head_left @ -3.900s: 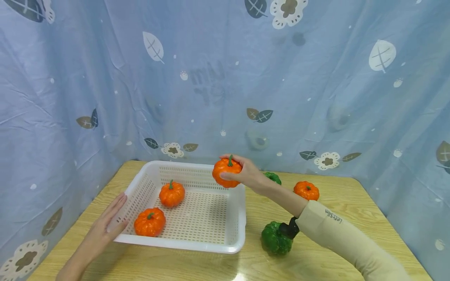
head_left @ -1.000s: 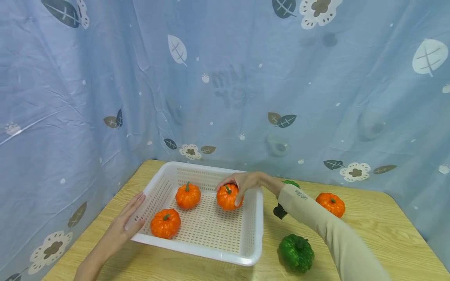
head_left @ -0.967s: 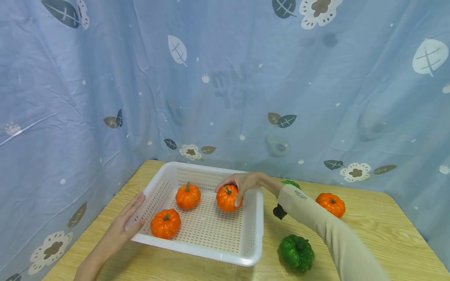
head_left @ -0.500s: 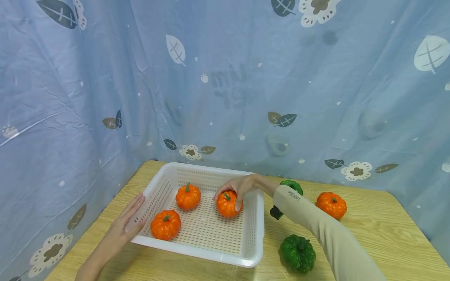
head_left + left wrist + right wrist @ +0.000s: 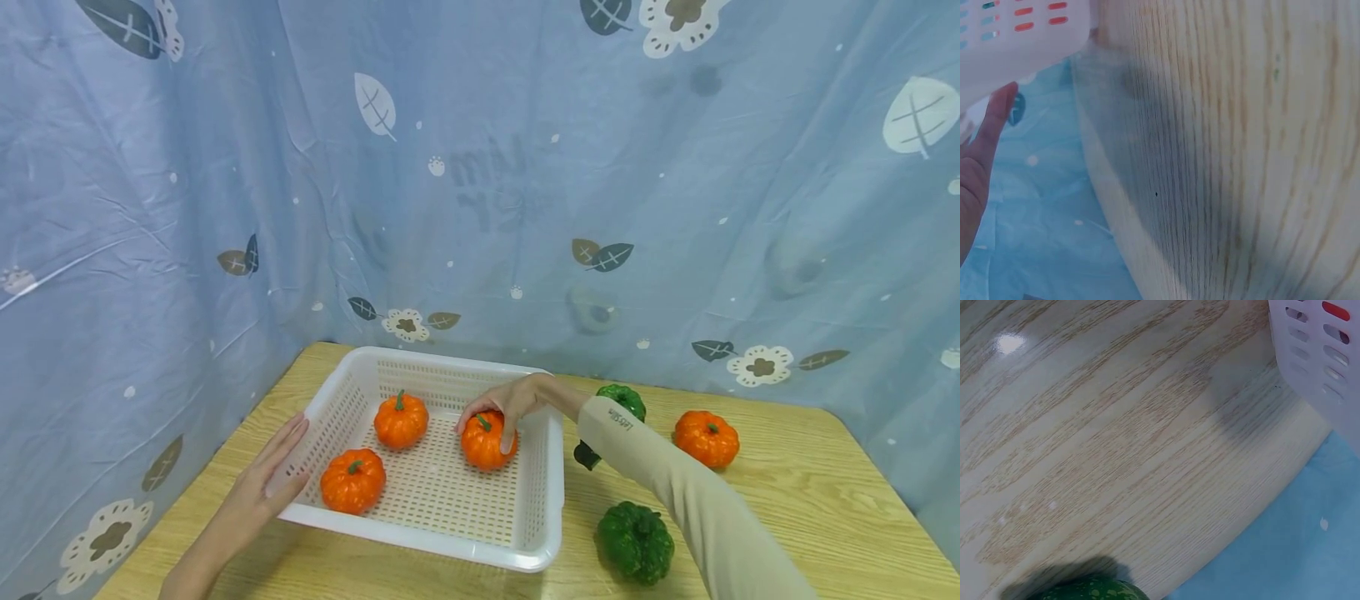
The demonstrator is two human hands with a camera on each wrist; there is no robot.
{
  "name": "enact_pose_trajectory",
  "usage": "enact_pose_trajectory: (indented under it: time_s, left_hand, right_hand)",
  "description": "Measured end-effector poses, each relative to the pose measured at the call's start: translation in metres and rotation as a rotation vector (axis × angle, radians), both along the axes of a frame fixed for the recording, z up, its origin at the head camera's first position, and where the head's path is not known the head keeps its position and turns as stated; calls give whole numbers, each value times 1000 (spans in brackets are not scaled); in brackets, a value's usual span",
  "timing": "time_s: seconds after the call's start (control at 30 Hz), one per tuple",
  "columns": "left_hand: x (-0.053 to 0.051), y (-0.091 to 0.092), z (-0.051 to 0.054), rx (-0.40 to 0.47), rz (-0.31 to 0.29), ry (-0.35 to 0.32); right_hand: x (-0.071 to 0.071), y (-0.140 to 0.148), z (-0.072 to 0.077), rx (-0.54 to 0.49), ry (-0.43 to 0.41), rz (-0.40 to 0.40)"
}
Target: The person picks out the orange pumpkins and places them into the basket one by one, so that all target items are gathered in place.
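I see the pumpkin (image 5: pixel 486 450) low inside the basket (image 5: pixel 420 540), toward its right end — whether it touches the bottom, I can't tell. The right hand (image 5: pixel 510 402) grips it from above, thumb on one side, fingers round the other. The left hand (image 5: pixel 258 486) has its fingers extended against the basket's left wall. Also inside, I have a rear pumpkin (image 5: pixel 401 422) and a front pumpkin (image 5: pixel 353 482). Right of the basket, the table (image 5: pixel 810 467) bears a near green pumpkin (image 5: pixel 636 543), a far green pumpkin (image 5: pixel 626 400) — partly behind the sleeve (image 5: pixel 690 496) — and an outer orange pumpkin (image 5: pixel 707 440).
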State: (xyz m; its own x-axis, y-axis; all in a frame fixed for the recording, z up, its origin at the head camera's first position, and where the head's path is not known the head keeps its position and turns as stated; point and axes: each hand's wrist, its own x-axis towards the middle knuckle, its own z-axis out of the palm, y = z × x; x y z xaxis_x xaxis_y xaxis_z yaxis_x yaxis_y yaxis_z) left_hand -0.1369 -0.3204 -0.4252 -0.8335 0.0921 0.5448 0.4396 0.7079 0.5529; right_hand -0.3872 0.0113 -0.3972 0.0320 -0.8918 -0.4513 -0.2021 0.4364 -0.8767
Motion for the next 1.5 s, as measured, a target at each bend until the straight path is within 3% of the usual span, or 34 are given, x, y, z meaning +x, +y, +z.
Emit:
enact_pose_trajectory:
  time_s: [0.2, 0.53, 0.87, 1.5]
  left_hand:
    - [0, 1, 0, 4, -5, 6]
    - [2, -1, 1, 4, 11, -14]
    - [2, 2, 0, 3, 7, -4]
    - [1, -1, -2, 0, 5, -8]
  right_hand:
    - [1, 1, 2, 13, -13, -4]
    - [2, 4, 10, 35, 59, -13]
    - [0, 7, 10, 65, 35, -38]
    - [-3, 13, 25, 106, 150, -43]
